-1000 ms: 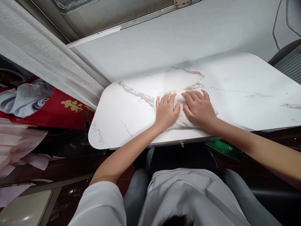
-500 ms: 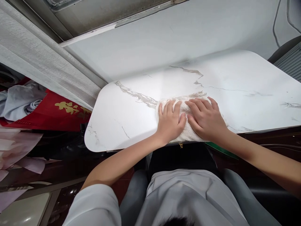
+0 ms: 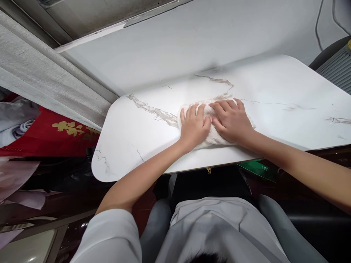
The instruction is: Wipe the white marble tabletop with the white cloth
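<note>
A white fluffy cloth (image 3: pixel 212 137) lies on the white marble-patterned table (image 3: pixel 137 128), near its front edge. My left hand (image 3: pixel 193 126) rests flat on the cloth's left part, fingers stretched out and together. My right hand (image 3: pixel 231 120) presses flat on the cloth's right part, fingers spread slightly. The two hands lie side by side, thumbs almost touching. Most of the cloth is hidden under my palms.
A grey wall (image 3: pixel 192 40) rises right behind the table. A pale curtain (image 3: pixel 49 84) hangs at the left, with a red cloth bearing gold print (image 3: pixel 65 133) and a grey garment (image 3: pixel 16 120) below it. A green object (image 3: pixel 259 170) sits under the table's front edge.
Both hands slid the cloth toward me to the table's front edge half a second ago, then pushed it back away from the edge to where it lies now.
</note>
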Motion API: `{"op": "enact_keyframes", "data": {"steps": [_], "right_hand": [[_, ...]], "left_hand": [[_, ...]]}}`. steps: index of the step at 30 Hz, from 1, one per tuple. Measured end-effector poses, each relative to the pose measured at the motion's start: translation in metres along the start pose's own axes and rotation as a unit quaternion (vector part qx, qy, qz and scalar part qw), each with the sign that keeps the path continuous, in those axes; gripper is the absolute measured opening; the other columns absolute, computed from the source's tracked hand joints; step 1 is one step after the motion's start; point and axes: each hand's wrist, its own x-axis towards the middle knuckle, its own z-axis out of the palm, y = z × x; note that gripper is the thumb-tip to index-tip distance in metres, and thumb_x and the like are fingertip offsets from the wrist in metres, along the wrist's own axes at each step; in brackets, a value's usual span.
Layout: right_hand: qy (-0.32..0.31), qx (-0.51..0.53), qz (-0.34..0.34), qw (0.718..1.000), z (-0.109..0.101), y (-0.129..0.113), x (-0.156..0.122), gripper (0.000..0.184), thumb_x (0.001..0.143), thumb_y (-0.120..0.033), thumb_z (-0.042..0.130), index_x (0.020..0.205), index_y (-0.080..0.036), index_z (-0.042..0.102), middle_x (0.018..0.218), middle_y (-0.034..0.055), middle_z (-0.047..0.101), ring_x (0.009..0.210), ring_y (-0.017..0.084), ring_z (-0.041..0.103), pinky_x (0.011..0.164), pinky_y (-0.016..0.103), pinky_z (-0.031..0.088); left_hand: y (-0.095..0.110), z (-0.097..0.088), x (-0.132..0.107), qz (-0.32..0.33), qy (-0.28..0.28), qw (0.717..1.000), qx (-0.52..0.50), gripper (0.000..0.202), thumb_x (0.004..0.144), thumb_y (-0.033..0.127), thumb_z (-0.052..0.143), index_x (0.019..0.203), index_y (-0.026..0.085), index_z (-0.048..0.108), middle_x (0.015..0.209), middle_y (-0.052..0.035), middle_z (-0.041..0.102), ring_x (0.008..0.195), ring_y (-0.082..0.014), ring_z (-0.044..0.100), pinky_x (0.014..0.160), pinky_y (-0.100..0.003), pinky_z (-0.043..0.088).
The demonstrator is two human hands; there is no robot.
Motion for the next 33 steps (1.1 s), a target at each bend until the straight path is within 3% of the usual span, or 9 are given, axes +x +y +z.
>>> {"op": "enact_keyframes", "data": {"steps": [16, 22, 30, 33], "right_hand": [[-0.027, 0.006, -0.004, 1.000, 0.026, 0.032, 0.059, 0.042, 0.096, -0.031, 0.030, 0.130, -0.022, 0.054, 0.125, 0.0110, 0.060, 0.121, 0.032, 0.048, 0.110, 0.053, 0.027], [-0.022, 0.011, 0.005, 1.000, 0.042, 0.050, 0.092, 0.042, 0.097, -0.033, 0.030, 0.128, -0.020, 0.055, 0.125, 0.0119, 0.060, 0.121, 0.033, 0.048, 0.109, 0.054, 0.028], [-0.033, 0.010, 0.051, 0.998, 0.054, 0.066, 0.131, 0.036, 0.092, -0.030, 0.038, 0.123, -0.023, 0.055, 0.126, 0.0099, 0.060, 0.122, 0.030, 0.047, 0.108, 0.051, 0.029], [-0.038, 0.016, 0.062, 0.997, 0.060, 0.073, 0.146, 0.037, 0.093, -0.036, 0.038, 0.124, -0.023, 0.055, 0.126, 0.0074, 0.060, 0.120, 0.026, 0.045, 0.107, 0.050, 0.029]], "left_hand": [[-0.012, 0.007, 0.054, -0.044, 0.029, 0.998, -0.024, 0.039, 0.098, 0.024, 0.038, 0.134, 0.029, 0.050, 0.144, -0.0066, 0.053, 0.141, -0.0211, 0.041, 0.125, -0.047, 0.011], [-0.023, 0.011, 0.088, -0.038, 0.038, 0.998, -0.028, 0.036, 0.100, 0.025, 0.036, 0.132, 0.031, 0.051, 0.140, -0.0048, 0.057, 0.142, -0.0205, 0.039, 0.124, -0.046, 0.012], [-0.037, 0.021, 0.135, -0.031, 0.061, 0.996, -0.049, 0.033, 0.099, 0.020, 0.039, 0.128, 0.023, 0.053, 0.131, -0.0051, 0.060, 0.130, -0.0195, 0.049, 0.123, -0.044, 0.016], [-0.041, 0.023, 0.148, -0.033, 0.065, 0.996, -0.053, 0.035, 0.097, 0.020, 0.039, 0.129, 0.023, 0.053, 0.130, -0.0048, 0.060, 0.128, -0.0205, 0.050, 0.122, -0.045, 0.020]]}}
